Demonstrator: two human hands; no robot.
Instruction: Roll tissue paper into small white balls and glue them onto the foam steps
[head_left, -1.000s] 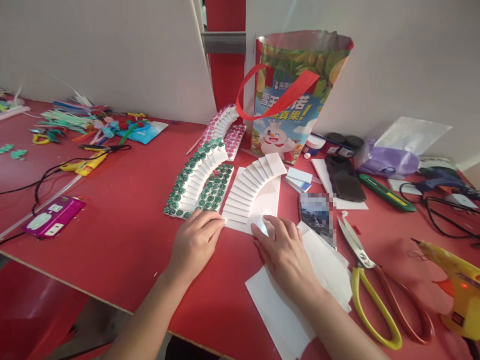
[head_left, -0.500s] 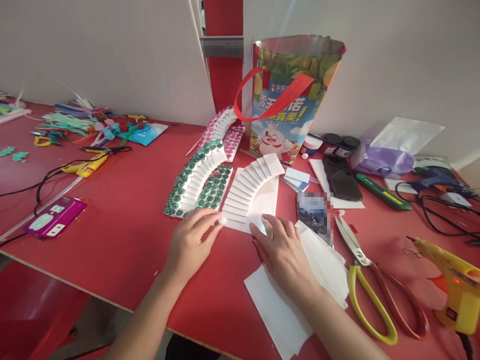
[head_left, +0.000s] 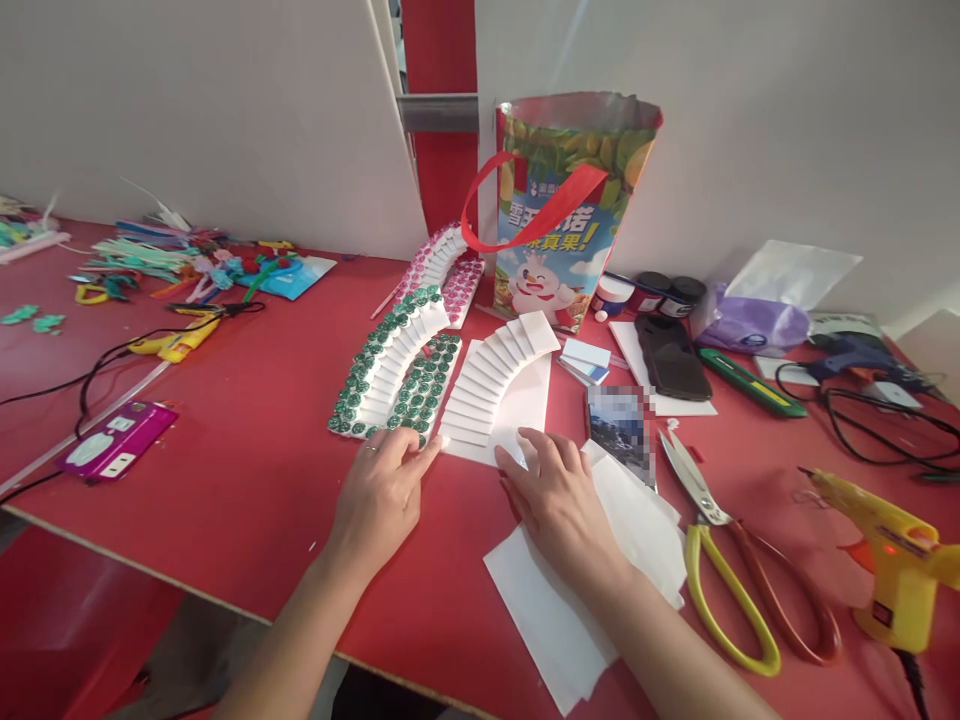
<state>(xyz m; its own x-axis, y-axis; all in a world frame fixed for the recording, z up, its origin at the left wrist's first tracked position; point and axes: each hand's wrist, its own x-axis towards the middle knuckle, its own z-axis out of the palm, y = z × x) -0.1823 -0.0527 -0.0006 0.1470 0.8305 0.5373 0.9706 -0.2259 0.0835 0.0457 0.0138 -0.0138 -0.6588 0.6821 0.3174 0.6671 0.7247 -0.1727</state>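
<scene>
A white board (head_left: 529, 405) with a curved white stepped staircase (head_left: 480, 385) lies in front of me. At its near left corner, the outstretched index finger of my left hand (head_left: 386, 475) touches a small white piece (head_left: 445, 442); the other fingers curl loosely with nothing visible in them. My right hand (head_left: 559, 490) rests with fingers apart at the board's near edge, its palm over white paper sheets (head_left: 551, 620). Left of the board stands a similar staircase piece covered in green rosettes (head_left: 420, 390). Behind it is one with pink rosettes (head_left: 465, 285).
Scissors (head_left: 705, 500) and a yellow glue gun (head_left: 885, 540) lie at right. A printed bag (head_left: 547, 240) stands behind the board. A phone (head_left: 673, 357), green cutter (head_left: 750, 382) and tissue pack (head_left: 750, 315) are at back right. Another glue gun (head_left: 176, 338) and a purple device (head_left: 116, 440) lie left.
My left hand has let go of the small white piece it pinched and now presses it at the board's corner with the index finger. The right hand stays nearly still; the view shifts slightly.
</scene>
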